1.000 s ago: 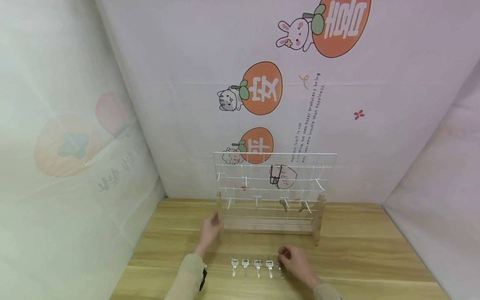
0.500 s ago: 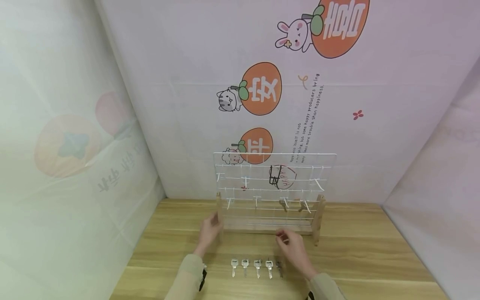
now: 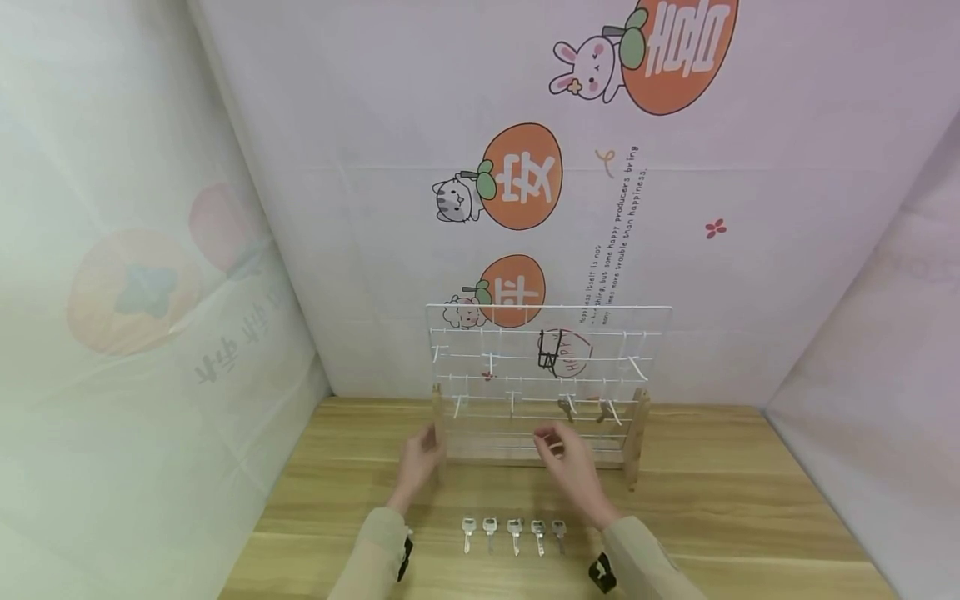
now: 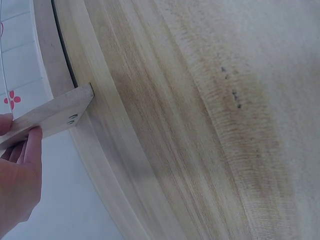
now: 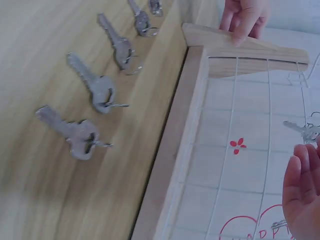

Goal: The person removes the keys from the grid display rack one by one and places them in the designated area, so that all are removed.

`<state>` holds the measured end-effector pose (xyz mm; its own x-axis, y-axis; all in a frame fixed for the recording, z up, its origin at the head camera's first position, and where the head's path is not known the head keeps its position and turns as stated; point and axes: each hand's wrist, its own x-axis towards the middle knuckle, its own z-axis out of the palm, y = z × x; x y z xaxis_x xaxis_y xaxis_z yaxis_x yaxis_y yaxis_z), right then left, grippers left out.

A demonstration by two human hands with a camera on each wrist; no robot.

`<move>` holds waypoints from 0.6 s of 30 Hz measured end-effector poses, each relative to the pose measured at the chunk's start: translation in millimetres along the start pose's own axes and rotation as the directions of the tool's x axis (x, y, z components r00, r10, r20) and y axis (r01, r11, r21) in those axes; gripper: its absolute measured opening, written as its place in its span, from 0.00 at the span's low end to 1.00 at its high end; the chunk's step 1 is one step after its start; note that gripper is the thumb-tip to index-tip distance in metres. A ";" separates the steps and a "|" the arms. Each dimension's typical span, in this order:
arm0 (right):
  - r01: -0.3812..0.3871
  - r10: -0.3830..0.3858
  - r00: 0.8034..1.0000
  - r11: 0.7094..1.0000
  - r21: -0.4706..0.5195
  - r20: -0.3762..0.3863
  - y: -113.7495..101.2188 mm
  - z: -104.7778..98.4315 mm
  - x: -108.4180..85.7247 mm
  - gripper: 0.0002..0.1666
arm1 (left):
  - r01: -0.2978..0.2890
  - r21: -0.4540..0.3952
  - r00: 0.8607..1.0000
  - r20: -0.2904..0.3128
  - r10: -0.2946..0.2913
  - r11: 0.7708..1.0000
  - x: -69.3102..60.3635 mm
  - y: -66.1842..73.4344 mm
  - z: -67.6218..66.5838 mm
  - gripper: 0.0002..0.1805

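The left hand [image 3: 418, 463] grips the left wooden post [image 4: 52, 115] of a white wire rack [image 3: 540, 307], its thumb and fingers on either side of the wood. In front of the rack's lower wires, the right hand [image 3: 576, 471] is raised with fingers bent. A metal key [image 5: 300, 129] with a ring shows at its fingertips in the right wrist view, apparently pinched. Several keys [image 3: 516, 537] lie in a row on the table. Two keys [image 3: 567, 410] hang from lower hooks at the rack's right half.
White hooks [image 3: 513, 404] project from the rack on two levels. The rack's wooden base [image 5: 170, 150] rests on the wood-grain table [image 3: 720, 517]. Behind stands a white printed cloth [image 3: 375, 233], with more cloth at both sides.
The right hand has risen from beside the rightmost key of the row and moved left to the rack's lower wires. The left hand stays on the post.
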<state>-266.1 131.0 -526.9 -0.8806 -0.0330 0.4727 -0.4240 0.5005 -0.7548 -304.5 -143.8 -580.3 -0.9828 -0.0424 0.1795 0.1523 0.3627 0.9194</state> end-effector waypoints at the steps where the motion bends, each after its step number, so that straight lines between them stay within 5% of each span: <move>1: 0.008 -0.008 1.000 1.000 -0.001 -0.007 -1.4 1.4 2.3 0.08 | -0.001 -0.001 1.000 -0.002 0.001 1.000 0.2 -0.1 -0.1 0.26; 18: -0.032 0.038 0.997 0.996 0.088 -0.074 -12.6 16.6 28.5 0.08 | 0.005 -0.013 1.000 0.017 -0.005 1.000 0.8 0.0 -0.7 0.26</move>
<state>-289.4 109.4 -511.5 -0.8781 0.0502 0.4759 -0.4128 0.4235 -0.8064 -305.2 -144.5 -579.9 -0.9852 -0.0282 0.1689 0.1485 0.3499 0.9249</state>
